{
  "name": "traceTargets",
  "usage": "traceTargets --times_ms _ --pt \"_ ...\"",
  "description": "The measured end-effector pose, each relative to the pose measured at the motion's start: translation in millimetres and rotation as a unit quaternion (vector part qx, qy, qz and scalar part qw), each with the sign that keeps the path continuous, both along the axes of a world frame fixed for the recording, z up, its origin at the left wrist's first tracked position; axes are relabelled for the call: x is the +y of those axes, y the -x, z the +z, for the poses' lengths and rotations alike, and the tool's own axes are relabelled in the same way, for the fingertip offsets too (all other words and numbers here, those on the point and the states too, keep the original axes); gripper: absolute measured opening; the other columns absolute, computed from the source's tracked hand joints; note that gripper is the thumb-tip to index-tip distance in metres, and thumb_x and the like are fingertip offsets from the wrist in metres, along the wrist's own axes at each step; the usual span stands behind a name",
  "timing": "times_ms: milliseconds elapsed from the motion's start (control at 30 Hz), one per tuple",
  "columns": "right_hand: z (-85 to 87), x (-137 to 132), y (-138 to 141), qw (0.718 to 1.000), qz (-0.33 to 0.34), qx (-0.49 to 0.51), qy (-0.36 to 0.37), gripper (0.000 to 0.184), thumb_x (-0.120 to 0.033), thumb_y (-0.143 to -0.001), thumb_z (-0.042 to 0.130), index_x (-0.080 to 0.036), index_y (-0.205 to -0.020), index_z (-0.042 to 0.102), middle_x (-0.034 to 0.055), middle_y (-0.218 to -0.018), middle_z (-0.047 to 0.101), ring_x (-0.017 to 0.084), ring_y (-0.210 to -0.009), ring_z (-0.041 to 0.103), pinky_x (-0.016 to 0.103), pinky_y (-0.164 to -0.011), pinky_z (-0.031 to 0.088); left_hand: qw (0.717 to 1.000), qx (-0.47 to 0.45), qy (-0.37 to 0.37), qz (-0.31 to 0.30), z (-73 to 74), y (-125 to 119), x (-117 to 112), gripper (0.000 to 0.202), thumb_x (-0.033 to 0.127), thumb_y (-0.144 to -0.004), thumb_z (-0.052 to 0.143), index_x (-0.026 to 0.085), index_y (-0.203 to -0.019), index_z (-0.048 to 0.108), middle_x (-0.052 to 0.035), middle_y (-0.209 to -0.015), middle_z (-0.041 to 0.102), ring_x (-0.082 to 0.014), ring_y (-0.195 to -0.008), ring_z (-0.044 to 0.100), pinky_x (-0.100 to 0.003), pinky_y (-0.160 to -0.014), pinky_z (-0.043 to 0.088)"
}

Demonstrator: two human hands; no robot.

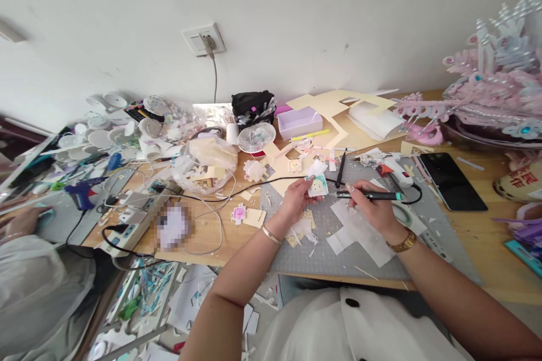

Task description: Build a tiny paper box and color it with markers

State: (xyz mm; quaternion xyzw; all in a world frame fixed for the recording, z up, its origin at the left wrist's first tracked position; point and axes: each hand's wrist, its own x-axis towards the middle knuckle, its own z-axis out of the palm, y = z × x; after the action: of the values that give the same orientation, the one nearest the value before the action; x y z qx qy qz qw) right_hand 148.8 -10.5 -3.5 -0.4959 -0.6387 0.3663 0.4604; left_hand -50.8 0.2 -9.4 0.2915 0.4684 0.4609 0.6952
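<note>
Between the fingers of my left hand (294, 200) is a small white square piece (317, 186) with teal colouring and a little drawn face. My right hand (375, 208) grips a thick black pen-like tool (376, 196) with a green end, pointing left towards the piece but apart from it. Just behind, a slim black stick-like object (341, 168) stands slanted; whether it joins the tool I cannot tell. Beyond my left hand lies a similar cream piece with a face (295, 166). Thin white sheets (364, 237) lie under my right hand on the grey cutting mat (292, 262).
A white glue gun (398, 172) and black phone (454, 181) lie right. A lilac box (300, 123) and cut cream card (324, 104) stand behind. Black cable (254, 183) crosses from a power strip (127, 237). Far left, a co-worker's hand (25, 223) is near a blue glue gun (80, 194).
</note>
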Motion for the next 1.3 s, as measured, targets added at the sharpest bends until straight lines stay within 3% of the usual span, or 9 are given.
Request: traceTargets --times_ms 167,333,500,633,800,900,1067,1200,1300 --pt "0.2 -0.2 -0.2 1.0 -0.015 0.002 -0.002 0.028 -0.052 -0.091 0.06 -0.025 -0.084 0.066 -0.0011 -0.066 0.07 0.017 -0.061 0.063 0.029 -0.059 0.05 1.0 0.002 0.0 0.0 0.8 -0.1 -0.3 0.029 0.044 -0.078 0.072 0.016 -0.078 0.063 -0.0049 -0.069 0.066 -0.014 -0.057 0.059 -0.025 -0.055 0.042" --pt "-0.2 0.1 -0.6 1.0 -0.009 0.006 -0.001 0.04 -0.053 -0.092 0.059 -0.025 -0.063 0.057 -0.0024 -0.053 0.061 0.016 -0.053 0.058 0.029 -0.056 0.048 1.0 -0.004 0.003 0.007 0.6 -1.0 -0.1 0.028 0.043 -0.078 0.071 0.016 -0.079 0.063 -0.0044 -0.069 0.066 -0.0138 -0.056 0.059 -0.025 -0.056 0.043" --pt "-0.5 -0.7 0.9 1.0 0.005 -0.002 0.007 0.025 -0.048 -0.092 0.06 -0.025 -0.085 0.067 -0.0004 -0.069 0.072 0.017 -0.065 0.065 0.03 -0.063 0.05 1.0 -0.003 -0.003 0.005 0.3 -1.4 -0.1 0.029 0.043 -0.079 0.071 0.016 -0.078 0.064 -0.0045 -0.067 0.065 -0.0133 -0.056 0.059 -0.024 -0.055 0.043" --pt "-0.1 -1.8 1.8 1.0 0.014 -0.002 0.015 0.033 -0.049 -0.091 0.06 -0.025 -0.068 0.06 -0.0012 -0.058 0.065 0.017 -0.057 0.061 0.03 -0.059 0.049 1.0 -0.011 0.001 0.017 -0.3 -1.7 -0.2 0.026 0.041 -0.08 0.07 0.016 -0.078 0.064 -0.0039 -0.068 0.066 -0.0135 -0.056 0.06 -0.024 -0.055 0.044" --pt "1.7 -2.1 3.0 1.0 0.007 0.0 0.017 0.028 -0.052 -0.09 0.06 -0.025 -0.084 0.066 0.0002 -0.069 0.071 0.018 -0.065 0.065 0.03 -0.063 0.051 1.0 -0.008 0.001 0.015 1.1 -1.5 -1.0 0.025 0.04 -0.081 0.069 0.016 -0.078 0.064 -0.0046 -0.069 0.067 -0.0131 -0.056 0.059 -0.023 -0.054 0.043" --pt "1.3 -1.7 3.0 1.0 0.015 -0.001 0.02 0.034 -0.053 -0.091 0.059 -0.025 -0.072 0.062 -0.0007 -0.06 0.067 0.017 -0.059 0.062 0.03 -0.059 0.05 1.0 -0.009 -0.005 0.013 1.0 -0.8 -1.3 0.027 0.042 -0.08 0.07 0.016 -0.076 0.063 -0.0038 -0.067 0.065 -0.0129 -0.056 0.059 -0.023 -0.053 0.042" --pt "-0.7 -0.7 0.9 1.0 -0.005 -0.005 0.006 0.026 -0.05 -0.092 0.059 -0.026 -0.085 0.066 0.0001 -0.069 0.071 0.018 -0.064 0.065 0.031 -0.061 0.052 1.0 -0.005 -0.006 0.01 -1.5 0.2 -1.0 0.029 0.044 -0.079 0.071 0.017 -0.078 0.064 -0.0047 -0.072 0.067 -0.0131 -0.057 0.06 -0.024 -0.053 0.042" --pt "-0.5 -1.4 0.7 1.0 -0.019 -0.011 -0.003 0.032 -0.051 -0.092 0.058 -0.026 -0.072 0.061 -0.0007 -0.06 0.065 0.018 -0.058 0.061 0.032 -0.058 0.05 1.0 0.011 -0.014 0.008 -1.0 -1.4 -1.7 0.034 0.048 -0.077 0.073 0.016 -0.076 0.063 -0.0035 -0.068 0.066 -0.0117 -0.054 0.058 -0.023 -0.053 0.042" --pt "-0.8 -1.4 0.9 1.0 -0.022 0.001 -0.009 0.026 -0.051 -0.093 0.058 -0.027 -0.089 0.066 0.0007 -0.072 0.071 0.02 -0.066 0.066 0.032 -0.061 0.052 0.999 0.027 -0.026 0.0 0.2 -3.4 -2.7 0.039 0.053 -0.076 0.073 0.015 -0.076 0.063 -0.0027 -0.067 0.065 -0.0113 -0.054 0.058 -0.023 -0.053 0.042"
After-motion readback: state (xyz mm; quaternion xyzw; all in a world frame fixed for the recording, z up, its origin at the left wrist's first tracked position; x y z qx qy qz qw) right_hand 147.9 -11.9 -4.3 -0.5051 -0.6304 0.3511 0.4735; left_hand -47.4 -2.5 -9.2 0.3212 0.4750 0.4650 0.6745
